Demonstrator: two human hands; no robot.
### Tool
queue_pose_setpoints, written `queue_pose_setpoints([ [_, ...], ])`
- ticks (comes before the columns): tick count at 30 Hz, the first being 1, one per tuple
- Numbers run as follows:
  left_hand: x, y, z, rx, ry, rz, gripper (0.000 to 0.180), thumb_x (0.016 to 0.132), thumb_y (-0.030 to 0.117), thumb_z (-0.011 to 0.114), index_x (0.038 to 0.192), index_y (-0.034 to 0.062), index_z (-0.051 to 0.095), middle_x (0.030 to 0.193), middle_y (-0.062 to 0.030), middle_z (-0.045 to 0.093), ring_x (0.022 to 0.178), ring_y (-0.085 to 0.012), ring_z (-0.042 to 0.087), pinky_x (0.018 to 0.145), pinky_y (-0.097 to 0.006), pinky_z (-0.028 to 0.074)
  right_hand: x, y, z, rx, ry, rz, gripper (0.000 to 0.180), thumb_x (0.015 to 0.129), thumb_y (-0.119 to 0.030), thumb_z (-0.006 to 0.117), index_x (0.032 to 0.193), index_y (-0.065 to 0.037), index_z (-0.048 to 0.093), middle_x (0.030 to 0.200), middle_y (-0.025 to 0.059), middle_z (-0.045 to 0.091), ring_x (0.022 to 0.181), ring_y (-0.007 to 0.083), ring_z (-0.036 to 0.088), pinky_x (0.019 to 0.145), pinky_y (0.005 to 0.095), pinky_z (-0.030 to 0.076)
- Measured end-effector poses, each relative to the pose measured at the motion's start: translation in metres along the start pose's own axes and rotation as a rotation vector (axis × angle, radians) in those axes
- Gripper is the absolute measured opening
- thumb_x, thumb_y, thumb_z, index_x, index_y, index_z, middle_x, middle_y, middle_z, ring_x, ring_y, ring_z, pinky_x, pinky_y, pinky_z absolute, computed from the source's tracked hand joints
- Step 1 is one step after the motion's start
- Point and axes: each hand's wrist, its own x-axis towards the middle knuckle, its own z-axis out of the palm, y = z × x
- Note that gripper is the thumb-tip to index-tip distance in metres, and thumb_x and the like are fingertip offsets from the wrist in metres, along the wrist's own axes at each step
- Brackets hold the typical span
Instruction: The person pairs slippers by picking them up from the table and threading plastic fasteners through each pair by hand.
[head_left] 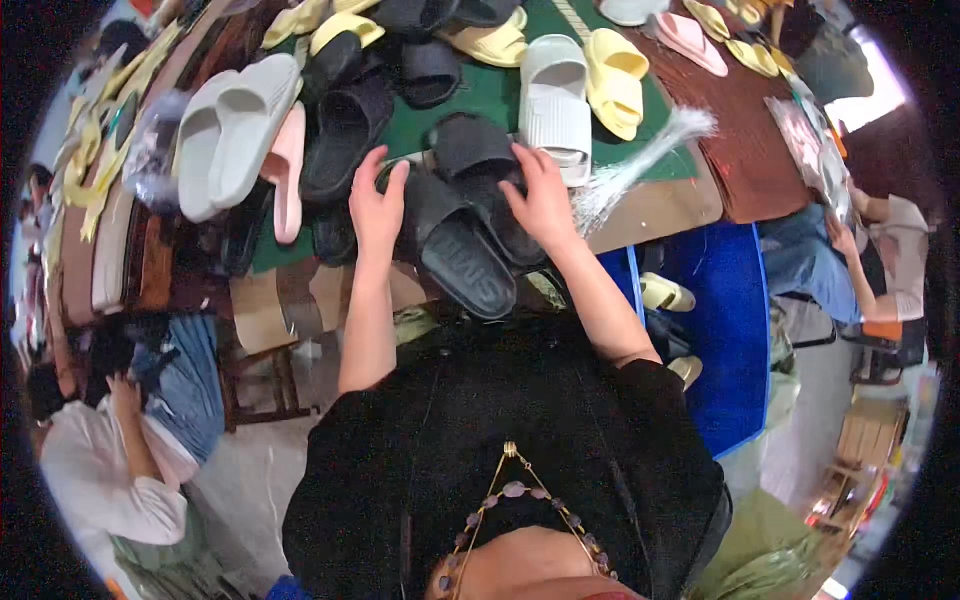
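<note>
Between my hands, at the near edge of the table, lie two black slide sandals that partly overlap. The nearer slide [468,262] hangs over the edge at a slant, and raised lettering shows on its footbed. Beyond it, the other slide [470,145] has its strap at the far end. My left hand [378,205] is open to the left of the pair, thumb and fingers apart, holding nothing. My right hand [546,200] is open at the right side of the farther slide, its fingers at the strap's edge; whether they touch is hard to tell.
Beside my right hand lie a white slide [553,95], a yellow slide [615,85] and a bundle of clear plastic strands [645,160]. Grey slides [235,130] and a pink slide [288,175] lie left. A blue bin [715,330] holds footwear. People sit at both sides.
</note>
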Motion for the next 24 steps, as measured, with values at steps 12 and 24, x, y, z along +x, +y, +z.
queue_pose_setpoints([
  [12,-0.059,0.011,-0.005,0.222,-0.232,0.410,0.043,0.076,0.019,0.072,0.117,0.0093,0.062,0.131,-0.0097,0.056,0.124,-0.0326,0.047,0.105,-0.043,0.033,-0.040,0.044,-0.106,-0.015,0.311,0.264,0.014,0.080,-0.011,0.067,0.094,-0.008,0.069,0.088,0.0067,0.064,0.077,0.0221,0.057,0.068,0.0322,0.045],
  [24,-0.059,0.008,-0.003,0.192,-0.235,0.417,0.043,0.078,0.004,0.064,0.120,0.0074,0.060,0.134,-0.0095,0.054,0.126,-0.0303,0.046,0.108,-0.041,0.030,-0.035,0.036,-0.098,-0.229,-0.025,0.034,0.015,0.079,-0.017,0.068,0.093,-0.012,0.069,0.084,0.0058,0.060,0.084,0.0273,0.057,0.073,0.0390,0.048],
])
